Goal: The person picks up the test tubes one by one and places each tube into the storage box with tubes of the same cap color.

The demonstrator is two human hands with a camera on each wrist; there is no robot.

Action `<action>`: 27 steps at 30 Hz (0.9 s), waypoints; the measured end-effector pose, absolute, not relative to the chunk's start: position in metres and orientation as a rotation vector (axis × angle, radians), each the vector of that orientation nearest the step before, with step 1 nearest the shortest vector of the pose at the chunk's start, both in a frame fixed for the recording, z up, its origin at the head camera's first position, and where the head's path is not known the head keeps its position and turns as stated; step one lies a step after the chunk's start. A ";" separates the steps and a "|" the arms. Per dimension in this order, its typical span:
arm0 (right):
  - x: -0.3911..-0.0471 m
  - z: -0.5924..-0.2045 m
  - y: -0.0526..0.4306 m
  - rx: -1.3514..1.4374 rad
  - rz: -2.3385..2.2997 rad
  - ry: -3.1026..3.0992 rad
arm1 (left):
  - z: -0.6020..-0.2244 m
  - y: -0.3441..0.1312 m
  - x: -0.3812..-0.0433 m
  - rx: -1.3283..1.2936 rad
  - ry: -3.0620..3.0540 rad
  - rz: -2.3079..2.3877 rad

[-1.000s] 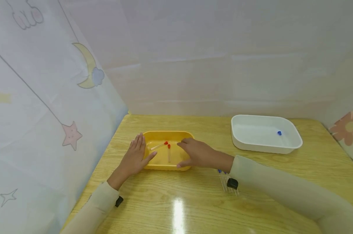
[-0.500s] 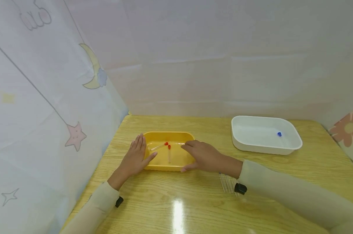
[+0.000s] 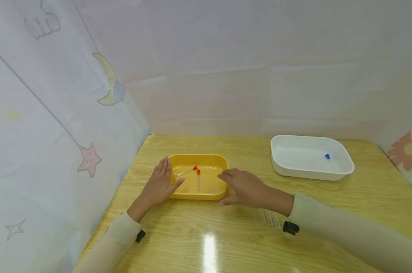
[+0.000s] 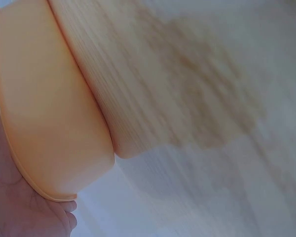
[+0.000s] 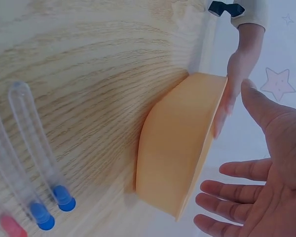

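Note:
In the head view my left hand (image 3: 157, 185) lies with extended fingers along the left end of a yellow tray (image 3: 199, 196), thumb reaching over its front rim. Inside the tray are two clear test tubes with red caps, one slanted (image 3: 186, 171) and one pointing toward me (image 3: 198, 181). My right hand (image 3: 247, 188) hovers at the tray's right end, fingers spread and holding nothing; the right wrist view shows its bare palm. Several test tubes (image 3: 269, 218) lie side by side below the right wrist, which hides their caps. In the right wrist view, blue caps (image 5: 64, 198) and a red one (image 5: 11, 224) show.
A white tray (image 3: 312, 173) stands at the back right of the wooden table (image 3: 178, 239), with a small blue cap (image 3: 327, 156) visible in it. Printed cloth (image 3: 206, 76) hangs behind and at both sides.
My right hand has drawn back from over the yellow tray, moving right and toward me. More of the tray's right end shows. The left hand stays at the left end.

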State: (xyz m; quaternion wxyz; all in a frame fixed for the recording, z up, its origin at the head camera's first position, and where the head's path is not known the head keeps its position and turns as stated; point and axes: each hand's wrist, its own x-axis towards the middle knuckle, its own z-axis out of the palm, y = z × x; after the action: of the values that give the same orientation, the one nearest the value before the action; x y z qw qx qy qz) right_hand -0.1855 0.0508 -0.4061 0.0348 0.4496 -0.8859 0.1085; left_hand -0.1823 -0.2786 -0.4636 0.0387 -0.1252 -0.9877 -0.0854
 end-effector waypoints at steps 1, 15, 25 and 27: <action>-0.185 -0.407 0.053 1.371 0.334 -2.730 | -0.463 -0.278 -0.182 -0.388 -3.027 -0.258; -0.175 -0.417 0.089 1.285 0.361 -2.762 | -0.468 -0.276 -0.181 -0.392 -3.004 -0.273; -0.170 -0.419 0.106 1.246 0.352 -2.766 | -0.468 -0.276 -0.182 -0.394 -3.002 -0.292; -0.167 -0.419 0.109 1.242 0.352 -2.775 | -0.469 -0.276 -0.183 -0.404 -3.002 -0.299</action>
State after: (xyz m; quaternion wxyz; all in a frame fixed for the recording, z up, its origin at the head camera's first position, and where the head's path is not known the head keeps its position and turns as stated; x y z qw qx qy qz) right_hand -0.1675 0.1093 -0.4186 0.0407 0.4055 -0.9059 0.1149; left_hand -0.1825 -0.2758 -0.4690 0.0488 -0.1325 -0.9851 -0.0981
